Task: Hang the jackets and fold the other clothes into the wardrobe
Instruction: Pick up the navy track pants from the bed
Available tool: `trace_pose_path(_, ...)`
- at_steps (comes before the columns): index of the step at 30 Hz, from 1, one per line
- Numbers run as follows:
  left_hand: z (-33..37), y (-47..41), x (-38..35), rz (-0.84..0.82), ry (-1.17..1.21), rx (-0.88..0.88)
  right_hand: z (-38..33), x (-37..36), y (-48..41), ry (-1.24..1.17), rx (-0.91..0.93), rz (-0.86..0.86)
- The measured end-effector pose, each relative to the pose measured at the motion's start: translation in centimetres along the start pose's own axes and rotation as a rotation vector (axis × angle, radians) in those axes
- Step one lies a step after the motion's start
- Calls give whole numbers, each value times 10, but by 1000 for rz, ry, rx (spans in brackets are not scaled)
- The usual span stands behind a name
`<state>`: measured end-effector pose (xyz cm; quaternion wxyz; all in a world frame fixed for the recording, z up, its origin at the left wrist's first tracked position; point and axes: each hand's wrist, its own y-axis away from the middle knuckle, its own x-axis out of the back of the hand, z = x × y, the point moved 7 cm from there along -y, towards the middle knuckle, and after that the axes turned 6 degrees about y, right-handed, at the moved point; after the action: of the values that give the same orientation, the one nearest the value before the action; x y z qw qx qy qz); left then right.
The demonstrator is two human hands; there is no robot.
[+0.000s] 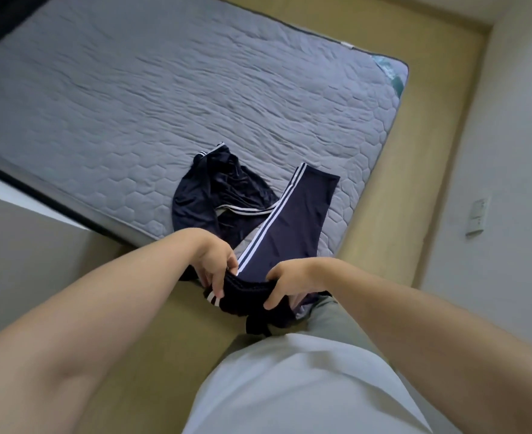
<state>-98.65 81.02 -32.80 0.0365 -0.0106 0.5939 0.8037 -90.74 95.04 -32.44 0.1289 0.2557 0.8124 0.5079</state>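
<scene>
- Left hand (217, 267) curls its fingers over the bunched dark waistband (242, 291) of the navy blue track trousers with white side stripes (292, 220); its thumb is hidden by the cloth.
- Right hand (285, 281) grips the same waistband just beside it, fingers hooked over the top edge. Neither hand is open.
- Holding the waist at two points likely serves to pull the garment taut and square before folding.
- One trouser leg lies nearly straight on the grey quilted mattress (195, 89). The other lies crumpled to its left, so it probably needs straightening first.
- Most of the trousers rest at the mattress's near corner, with the waist end lifted off it toward the person's body and not yet folded.
</scene>
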Motion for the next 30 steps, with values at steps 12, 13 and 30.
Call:
trace_pose_path(12, 64, -40, 84, 396, 47, -174, 42, 117, -12, 233, -33, 301)
trace_pose_path(13, 76, -48, 95, 413, 69, -186, 52, 133, -16, 214, -32, 312)
trace_pose_path(30, 225, -347, 341, 658, 216, -97, 259, 422, -236, 18, -73, 506)
